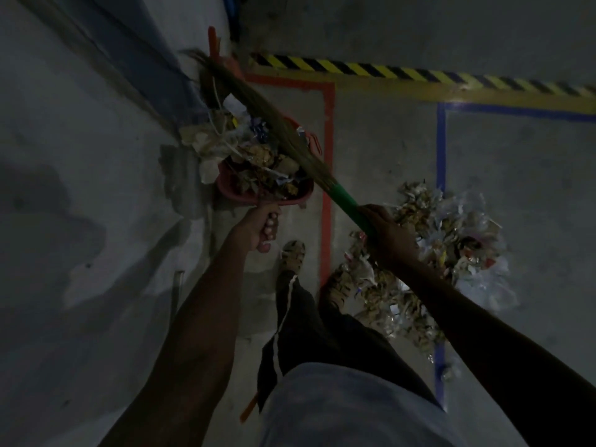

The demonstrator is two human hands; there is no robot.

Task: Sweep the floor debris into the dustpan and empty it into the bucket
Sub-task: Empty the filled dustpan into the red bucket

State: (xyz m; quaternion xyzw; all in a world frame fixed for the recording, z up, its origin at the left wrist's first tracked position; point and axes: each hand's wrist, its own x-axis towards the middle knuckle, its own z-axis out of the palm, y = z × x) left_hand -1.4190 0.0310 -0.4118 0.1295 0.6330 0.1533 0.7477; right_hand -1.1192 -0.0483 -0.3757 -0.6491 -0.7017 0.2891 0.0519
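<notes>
The left hand (260, 227) is closed in a fist around the handle of a red dustpan (274, 195), fingers curled under it with the fingernails facing the camera. The right hand (388, 232) is wrapped around the green handle of a grass broom (346, 204), its back toward the camera. The dustpan extends forward from the left hand and is heaped with debris (258, 159): dry brown leaves, torn white paper and small coloured scraps, some spilling over its far edge. The broom runs diagonally from the right hand up and to the left, its long straw-coloured bristles (258, 104) lying across the top of the loaded pan and reaching past it. Behind the pan, beyond the left hand, part of a red-orange container shows, possibly the bucket (232, 67), though it is blurred and mostly hidden. Under and beyond the right hand a large pile of unswept litter (445, 240) lies on the grey concrete floor (96, 188), running back beside the person's right foot. Both forearms reach forward from the bottom of the view, the left nearly straight, the right angled inward. Two sandalled feet (292, 256) and dark trousers show between the arms. Red floor tape (327, 188) runs between the hands, blue tape (441, 146) lies beyond the right hand, and a yellow-and-black hazard strip (387, 71) crosses the floor farther ahead.
</notes>
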